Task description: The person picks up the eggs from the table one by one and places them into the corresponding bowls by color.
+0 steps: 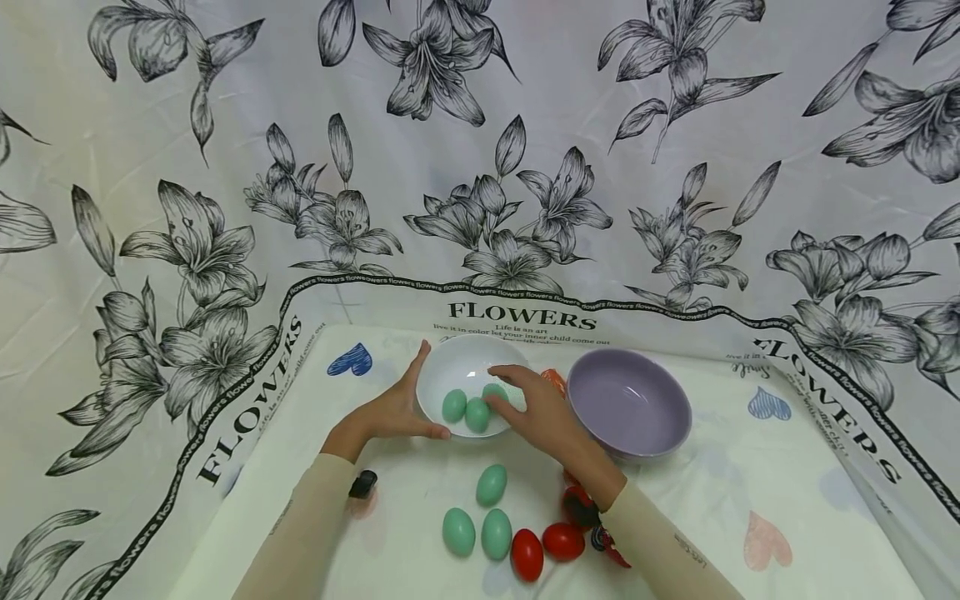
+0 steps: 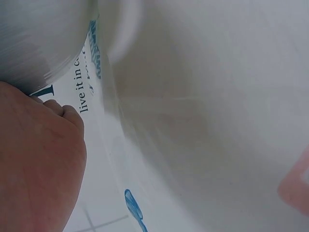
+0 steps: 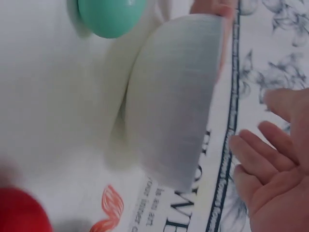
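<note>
My left hand holds the white bowl from its left, thumb along the near rim and fingers spread up the side. In the left wrist view that hand is against the bowl's outer wall. Three green eggs lie inside the bowl. Over its right rim hovers my right hand, fingers bent loosely above the eggs. The right wrist view shows this hand holding nothing, higher than the bowl's rim.
A purple bowl stands right of the white one. Three more green eggs lie on the cloth in front, beside several red eggs, some partly hidden by my right forearm. A flower-printed cloth hangs behind.
</note>
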`<state>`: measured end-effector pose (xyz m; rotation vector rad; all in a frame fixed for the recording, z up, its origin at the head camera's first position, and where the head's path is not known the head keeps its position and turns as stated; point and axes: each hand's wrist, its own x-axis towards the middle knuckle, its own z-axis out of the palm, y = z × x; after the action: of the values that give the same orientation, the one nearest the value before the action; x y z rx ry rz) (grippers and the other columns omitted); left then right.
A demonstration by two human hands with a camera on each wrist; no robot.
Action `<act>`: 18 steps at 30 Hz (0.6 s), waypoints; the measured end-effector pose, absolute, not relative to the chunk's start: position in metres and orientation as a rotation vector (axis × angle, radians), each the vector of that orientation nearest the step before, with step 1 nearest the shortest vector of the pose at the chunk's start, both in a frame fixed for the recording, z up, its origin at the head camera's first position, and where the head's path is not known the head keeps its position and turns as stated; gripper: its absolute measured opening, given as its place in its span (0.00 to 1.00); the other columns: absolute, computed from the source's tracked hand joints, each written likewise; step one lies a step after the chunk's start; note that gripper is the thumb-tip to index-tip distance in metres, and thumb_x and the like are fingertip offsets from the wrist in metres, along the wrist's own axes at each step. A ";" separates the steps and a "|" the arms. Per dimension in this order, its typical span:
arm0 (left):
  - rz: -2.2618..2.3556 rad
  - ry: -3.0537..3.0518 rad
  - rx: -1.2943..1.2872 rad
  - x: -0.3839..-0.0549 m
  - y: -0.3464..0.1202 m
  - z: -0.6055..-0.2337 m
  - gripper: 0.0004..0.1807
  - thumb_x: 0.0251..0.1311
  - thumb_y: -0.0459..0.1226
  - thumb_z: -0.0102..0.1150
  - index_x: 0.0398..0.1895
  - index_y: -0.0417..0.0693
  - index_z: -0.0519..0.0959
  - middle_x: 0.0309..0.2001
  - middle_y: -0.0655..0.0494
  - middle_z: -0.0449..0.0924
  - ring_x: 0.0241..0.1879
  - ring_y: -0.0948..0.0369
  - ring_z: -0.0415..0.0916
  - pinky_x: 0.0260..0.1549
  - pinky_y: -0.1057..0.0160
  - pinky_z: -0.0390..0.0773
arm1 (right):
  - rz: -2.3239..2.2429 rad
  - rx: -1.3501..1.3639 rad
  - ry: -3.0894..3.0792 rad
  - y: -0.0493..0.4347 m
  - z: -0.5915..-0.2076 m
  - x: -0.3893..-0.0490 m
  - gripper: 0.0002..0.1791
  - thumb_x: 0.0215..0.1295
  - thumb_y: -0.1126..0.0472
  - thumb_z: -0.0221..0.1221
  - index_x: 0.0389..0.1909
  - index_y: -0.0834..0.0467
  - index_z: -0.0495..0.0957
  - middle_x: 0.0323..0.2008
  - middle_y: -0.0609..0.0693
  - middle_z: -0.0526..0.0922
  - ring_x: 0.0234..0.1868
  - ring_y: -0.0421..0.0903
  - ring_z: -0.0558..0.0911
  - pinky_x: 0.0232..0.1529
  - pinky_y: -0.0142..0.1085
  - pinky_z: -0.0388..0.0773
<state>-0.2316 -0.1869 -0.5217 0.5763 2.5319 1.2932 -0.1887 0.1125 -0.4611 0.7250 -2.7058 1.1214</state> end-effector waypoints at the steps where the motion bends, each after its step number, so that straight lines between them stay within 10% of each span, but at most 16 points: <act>1: 1.292 2.535 0.577 -0.232 -0.187 -0.521 0.85 0.42 0.55 0.88 0.84 0.74 0.23 0.87 0.59 0.23 0.84 0.42 0.39 0.75 0.32 0.54 | 1.141 0.702 -2.677 0.117 -0.460 -0.186 0.26 0.75 0.46 0.66 0.69 0.49 0.78 0.66 0.45 0.82 0.68 0.45 0.80 0.72 0.47 0.74; 18: 1.275 2.541 0.581 -0.234 -0.189 -0.523 0.86 0.38 0.60 0.88 0.84 0.75 0.22 0.86 0.62 0.23 0.85 0.47 0.37 0.77 0.36 0.53 | 1.351 0.593 -2.450 0.157 -0.466 -0.120 0.38 0.73 0.46 0.67 0.80 0.43 0.64 0.75 0.39 0.71 0.76 0.42 0.70 0.78 0.36 0.61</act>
<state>-0.2337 -0.1887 -0.5229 0.5806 2.5407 1.2753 -0.1200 0.1571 -0.4663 0.5925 -2.4501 1.3507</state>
